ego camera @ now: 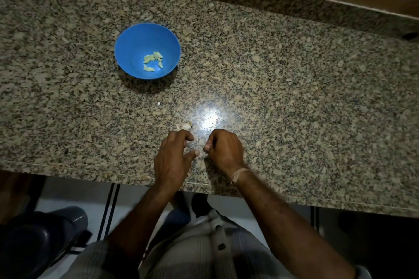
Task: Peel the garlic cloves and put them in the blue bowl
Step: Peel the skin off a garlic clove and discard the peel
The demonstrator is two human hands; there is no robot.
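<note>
Counter: a speckled granite worktop [294, 88] runs across in front of the person, with a bright patch of reflected light [210, 118] just beyond the hands.
Blue bowl: the blue bowl [127, 52] stands on the granite, well beyond the hands and off to the left.
Peeled garlic: a small cluster of pale peeled cloves [153, 60] lies in the bottom of the bowl.
Unpeeled garlic: a papery unpeeled clove [186, 126] lies on the counter, just beyond the left fingertips and near the glare.
Left hand: the left hand [173, 156] hovers low near the front edge, fingers bent downward, thumb stuck out to the right and apart from them; I cannot tell whether anything sits under the curled fingers.
Right hand: the right hand [225, 149] is just beside the left, balled up, thumb tip pressed against the forefinger; whether it pinches something there is too small to tell.
Wrist: a pale thread [240, 174] is tied round the right wrist.
Scrap: a tiny white fleck [158, 103] lies on the granite between the bowl and the hands.
Clothing: a pale striped, buttoned shirt [204, 253] shows below.
</note>
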